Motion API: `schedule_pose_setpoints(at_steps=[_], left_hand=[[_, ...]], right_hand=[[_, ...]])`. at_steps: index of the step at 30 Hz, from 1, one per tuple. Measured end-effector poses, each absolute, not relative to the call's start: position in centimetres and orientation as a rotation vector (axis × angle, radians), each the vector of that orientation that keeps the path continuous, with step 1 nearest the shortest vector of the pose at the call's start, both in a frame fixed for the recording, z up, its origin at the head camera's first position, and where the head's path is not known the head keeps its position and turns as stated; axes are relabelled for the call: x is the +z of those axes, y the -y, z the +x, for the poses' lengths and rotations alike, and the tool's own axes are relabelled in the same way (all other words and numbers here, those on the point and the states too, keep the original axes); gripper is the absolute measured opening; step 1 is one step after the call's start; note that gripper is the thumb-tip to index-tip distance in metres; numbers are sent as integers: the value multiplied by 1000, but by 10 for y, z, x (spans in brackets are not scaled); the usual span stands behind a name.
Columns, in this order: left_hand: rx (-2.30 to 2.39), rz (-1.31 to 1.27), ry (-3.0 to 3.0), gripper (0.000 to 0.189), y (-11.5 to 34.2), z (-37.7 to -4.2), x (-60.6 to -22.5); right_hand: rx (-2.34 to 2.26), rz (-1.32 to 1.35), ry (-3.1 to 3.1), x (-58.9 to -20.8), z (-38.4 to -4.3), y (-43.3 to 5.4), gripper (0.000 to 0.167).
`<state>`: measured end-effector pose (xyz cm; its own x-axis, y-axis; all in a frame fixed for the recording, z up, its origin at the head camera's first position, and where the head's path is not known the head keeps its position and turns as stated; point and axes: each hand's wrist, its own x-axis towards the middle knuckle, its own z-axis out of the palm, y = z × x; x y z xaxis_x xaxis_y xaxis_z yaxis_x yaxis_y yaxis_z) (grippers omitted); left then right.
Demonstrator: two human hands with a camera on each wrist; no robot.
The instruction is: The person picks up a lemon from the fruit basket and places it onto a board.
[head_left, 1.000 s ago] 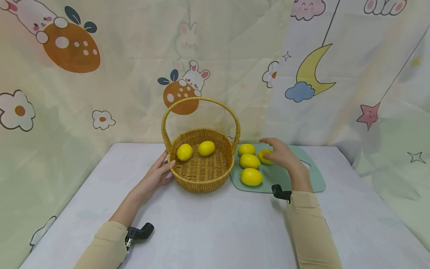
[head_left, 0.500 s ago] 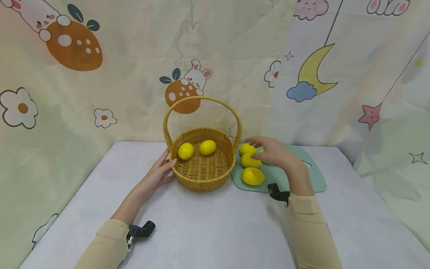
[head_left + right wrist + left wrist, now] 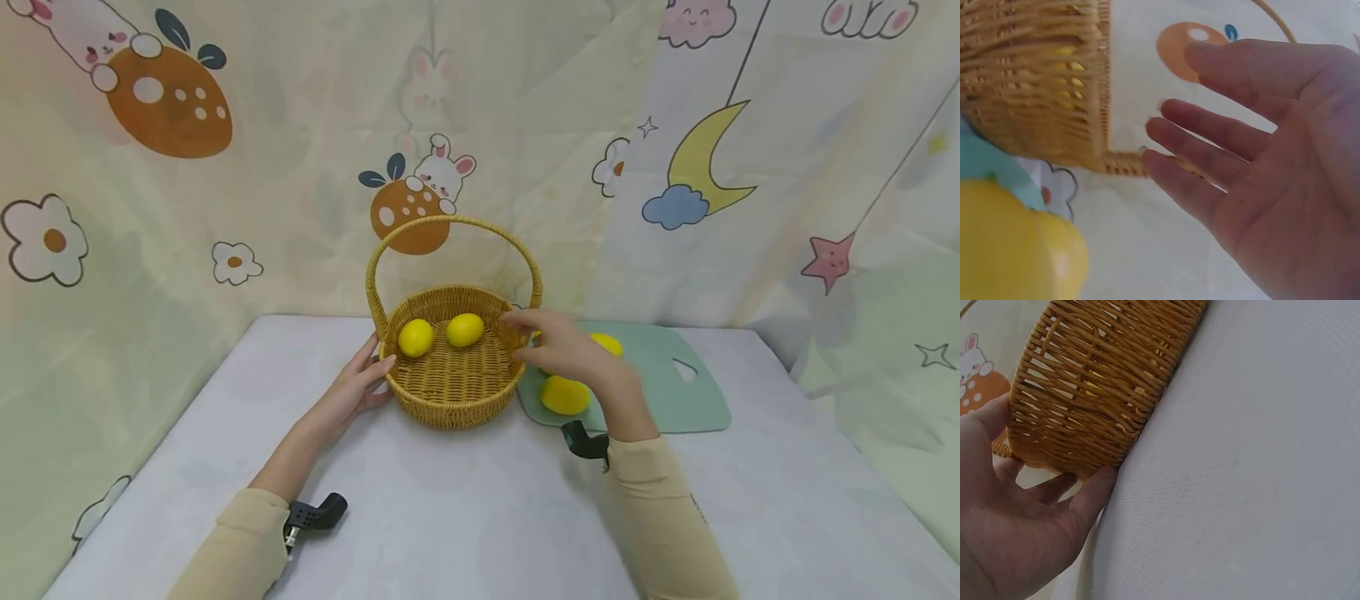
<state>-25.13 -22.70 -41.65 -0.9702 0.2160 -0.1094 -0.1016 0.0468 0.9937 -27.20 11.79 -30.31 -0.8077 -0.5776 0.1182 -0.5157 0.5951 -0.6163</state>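
At left, the left hand (image 3: pixel 348 396) holds the left side of a wicker basket (image 3: pixel 452 414), thumb and fingers spread and bent round its wall. The basket stands upright on a white table (image 3: pixel 465 508), its handle (image 3: pixel 450 221) arching above. Inside, one lemon (image 3: pixel 416 338) sits by the left wall; a second lemon (image 3: pixel 465 330) lies just beside it, toward the back. The right hand (image 3: pixel 566 346) hovers by the right rim — fingers apart and loosely extended, though whether they touch the wicker I cannot tell. Beneath it, a green cutting board (image 3: pixel 667 408) carries more lemons (image 3: pixel 565 395), some partly hidden.
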Motion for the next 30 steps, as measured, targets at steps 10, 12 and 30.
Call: schedule_pose_setpoints(at_steps=[10, 12, 30], left_hand=[[2017, 119, -2090, 76, 229, -250, -416], [2024, 125, -2082, 74, 228, -250, -416], [2022, 123, -2089, 75, 227, -251, -416]], right_hand=[[-1014, -901, -2687, -336, -296, -85, 58], [-994, -914, -2713, -341, -300, -79, 58], [-897, -905, -2780, -356, -317, -52, 64]])
